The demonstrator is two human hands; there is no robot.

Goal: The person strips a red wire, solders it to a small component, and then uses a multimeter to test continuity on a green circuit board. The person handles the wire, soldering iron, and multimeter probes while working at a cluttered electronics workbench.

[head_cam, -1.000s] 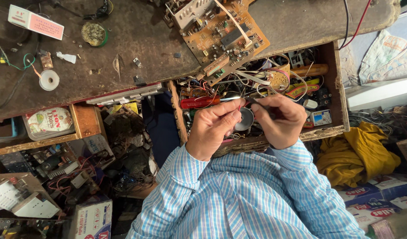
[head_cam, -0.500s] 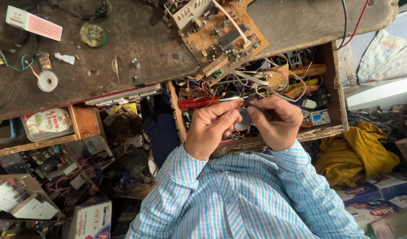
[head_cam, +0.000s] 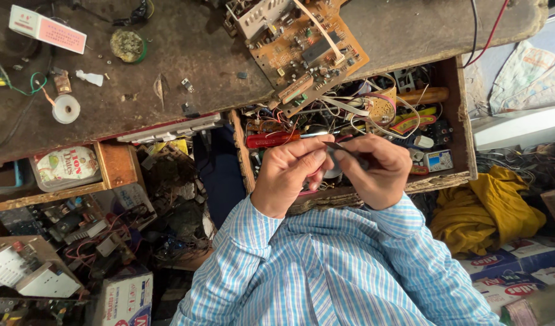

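My left hand [head_cam: 285, 176] and my right hand [head_cam: 377, 172] meet over an open wooden drawer [head_cam: 461, 130] full of wires and small parts. Both pinch a small dark, thin piece [head_cam: 341, 151] between the fingertips; most of it is hidden and its kind is unclear. A red-handled screwdriver [head_cam: 270, 140] lies in the drawer just above my left hand. A brown circuit board [head_cam: 301, 48] rests on the worn bench top [head_cam: 187, 54], overhanging the drawer. Both arms wear blue-and-white striped sleeves.
On the bench lie a solder reel [head_cam: 66, 108], a pink and white box [head_cam: 47, 29] and a round tin [head_cam: 128, 45]. A second drawer [head_cam: 117, 166] at the left holds a packet. Yellow cloth [head_cam: 489, 211] and boxes crowd the floor.
My hands have drawn closer together, so the round dark part seen between them earlier is now mostly covered by the fingers. Nothing else has moved.
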